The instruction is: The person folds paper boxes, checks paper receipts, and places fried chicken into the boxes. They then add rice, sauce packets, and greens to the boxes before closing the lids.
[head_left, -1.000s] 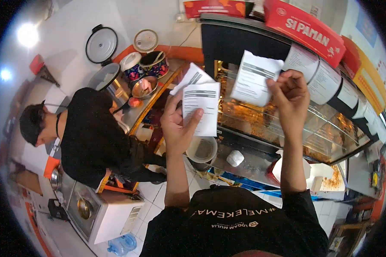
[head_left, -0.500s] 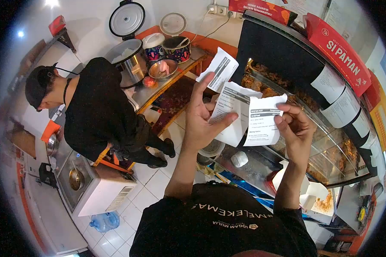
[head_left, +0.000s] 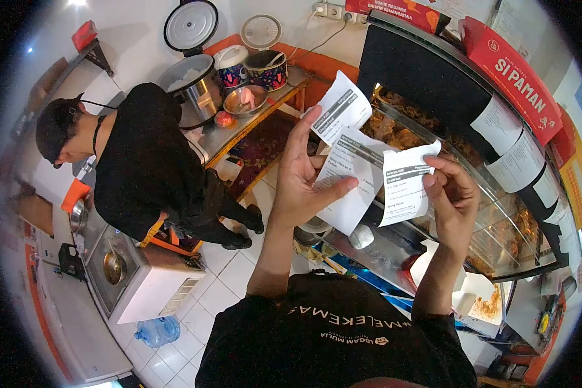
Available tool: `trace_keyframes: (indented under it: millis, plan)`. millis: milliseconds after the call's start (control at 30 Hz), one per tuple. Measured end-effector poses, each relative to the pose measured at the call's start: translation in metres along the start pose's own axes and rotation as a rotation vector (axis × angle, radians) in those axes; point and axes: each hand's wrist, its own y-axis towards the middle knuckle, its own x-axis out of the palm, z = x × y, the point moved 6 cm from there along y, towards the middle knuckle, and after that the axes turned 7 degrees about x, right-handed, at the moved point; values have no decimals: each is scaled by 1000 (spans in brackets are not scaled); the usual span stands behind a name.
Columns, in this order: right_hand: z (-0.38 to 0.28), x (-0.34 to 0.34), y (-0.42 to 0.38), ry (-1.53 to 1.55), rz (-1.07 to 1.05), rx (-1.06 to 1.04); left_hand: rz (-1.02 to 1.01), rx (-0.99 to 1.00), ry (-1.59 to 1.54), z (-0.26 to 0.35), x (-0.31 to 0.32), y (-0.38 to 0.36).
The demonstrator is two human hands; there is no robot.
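Observation:
My left hand (head_left: pixel 300 178) grips two printed order receipts: an upper receipt (head_left: pixel 340 110) sticks up beyond the index finger, and a lower receipt (head_left: pixel 350 174) lies under the thumb. Between the thumb and fingers of my right hand (head_left: pixel 455 194) is a third receipt (head_left: pixel 404 192), its left side close to the lower one. All three slips are white with dark header bands and torn edges. Both hands are raised in front of a glass food display case (head_left: pixel 478 187) holding fried food.
At the left, a co-worker (head_left: pixel 142 155) in black bends over a counter. A rice pot (head_left: pixel 200 97), a metal bowl (head_left: pixel 239 107) and patterned pots stand on a back table. White open boxes (head_left: pixel 475 288) lie at lower right; a water jug (head_left: pixel 158 331) is on the floor.
The receipts have tilted and shifted slightly. The right-hand slip has moved down a little and turned, and the upper left slip now curls more. Both hands keep their hold.

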Motion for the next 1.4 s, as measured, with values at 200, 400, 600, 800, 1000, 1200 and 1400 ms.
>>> trace_keyframes:
  millis: [200, 400, 600, 800, 1000, 1200, 1400]
  plan:
    - [6, 25, -10, 14, 34, 82, 5, 70, 156, -4, 6, -1]
    - [7, 42, -11, -246, 80, -30, 13, 123, 210, -5, 6, -4]
    - [-15, 42, 7, -466, 100, -215, 16, 26, 59, -2, 3, -10]
    - [-22, 41, 44, -290, -164, -175, -240, -47, -76, -2, 7, -13]
    - [-31, -13, 69, -332, 338, -310, -276, -27, 147, 5, 6, 32]
    - [-35, -52, 91, -251, 494, -277, -768, 194, 503, 14, 55, 99]
    - [-27, -57, 105, -268, 502, -233, -965, 212, 634, -6, 106, 143]
